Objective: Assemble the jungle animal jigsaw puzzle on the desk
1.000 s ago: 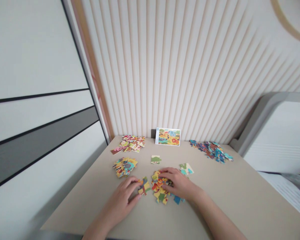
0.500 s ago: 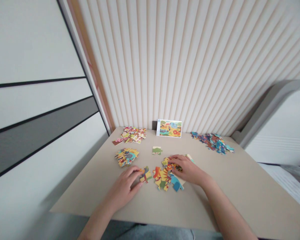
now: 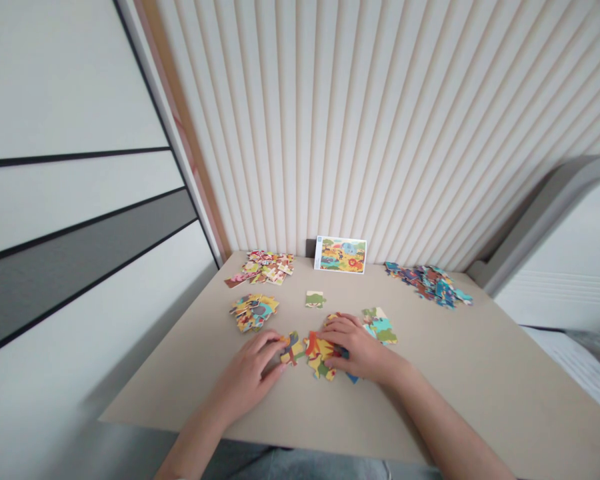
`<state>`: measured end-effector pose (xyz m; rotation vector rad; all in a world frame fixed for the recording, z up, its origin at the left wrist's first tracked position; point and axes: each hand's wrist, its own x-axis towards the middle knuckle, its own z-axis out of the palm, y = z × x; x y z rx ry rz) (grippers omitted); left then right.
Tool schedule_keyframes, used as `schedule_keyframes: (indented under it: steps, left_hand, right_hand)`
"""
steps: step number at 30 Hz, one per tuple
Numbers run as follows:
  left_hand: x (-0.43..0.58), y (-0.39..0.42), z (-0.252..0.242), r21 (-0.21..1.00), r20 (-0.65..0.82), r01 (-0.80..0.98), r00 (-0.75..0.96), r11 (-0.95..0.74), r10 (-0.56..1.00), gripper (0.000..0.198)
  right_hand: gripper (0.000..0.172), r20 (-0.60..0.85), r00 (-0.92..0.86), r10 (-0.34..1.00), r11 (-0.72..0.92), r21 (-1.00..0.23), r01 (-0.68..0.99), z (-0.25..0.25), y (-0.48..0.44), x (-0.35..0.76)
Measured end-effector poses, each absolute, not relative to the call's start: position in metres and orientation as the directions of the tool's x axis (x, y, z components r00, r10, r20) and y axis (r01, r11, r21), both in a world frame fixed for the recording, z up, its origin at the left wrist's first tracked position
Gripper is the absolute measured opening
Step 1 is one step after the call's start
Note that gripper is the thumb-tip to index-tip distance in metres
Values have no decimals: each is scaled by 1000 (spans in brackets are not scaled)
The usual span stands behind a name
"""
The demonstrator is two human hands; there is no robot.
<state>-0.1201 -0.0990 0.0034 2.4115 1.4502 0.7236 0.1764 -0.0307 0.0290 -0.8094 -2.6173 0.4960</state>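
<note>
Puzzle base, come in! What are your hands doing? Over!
Left hand at puzzle piece. Right hand over middle pile, hiding part. Single green piece lying apart.

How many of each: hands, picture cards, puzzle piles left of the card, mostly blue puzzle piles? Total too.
Hands: 2 (left hand, right hand)
Picture card: 1
Puzzle piles left of card: 2 (pink-red pile, yellowish pile)
Mostly blue pile: 1
Total: 6

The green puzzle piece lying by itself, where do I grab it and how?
Reach from above and pinch the green puzzle piece across its near and far edges, with thumb and finger. It lies flat on the table, away from the other pieces, so there's likely room. Its knob sticks out on the right; keep off that.
</note>
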Motion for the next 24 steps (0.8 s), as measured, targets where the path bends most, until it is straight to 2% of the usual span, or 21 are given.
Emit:
schedule_keyframes:
  steps: [3, 11, 18, 24]
  left_hand:
    - [-120, -99, 3, 438, 298, 755, 390, -488, 871, 33]
    - [-120, -100, 0, 436, 312, 766, 364, -472, 878, 33]
    - [-116, -97, -3, 380, 289, 809, 356, -448, 889, 43]
    - [-114, -97, -4, 326, 348, 808, 379, -490, 857, 54]
  right_hand:
    - [56, 286, -760, 584, 790, -414, 452, 31, -32, 176]
    - [51, 389, -682, 619, 781, -395, 483, 33, -31, 177]
    - [54, 358, -697, 622, 750, -530, 396, 28, -30, 176]
    - [55, 367, -698, 615, 735, -588, 339, 36, -39, 168]
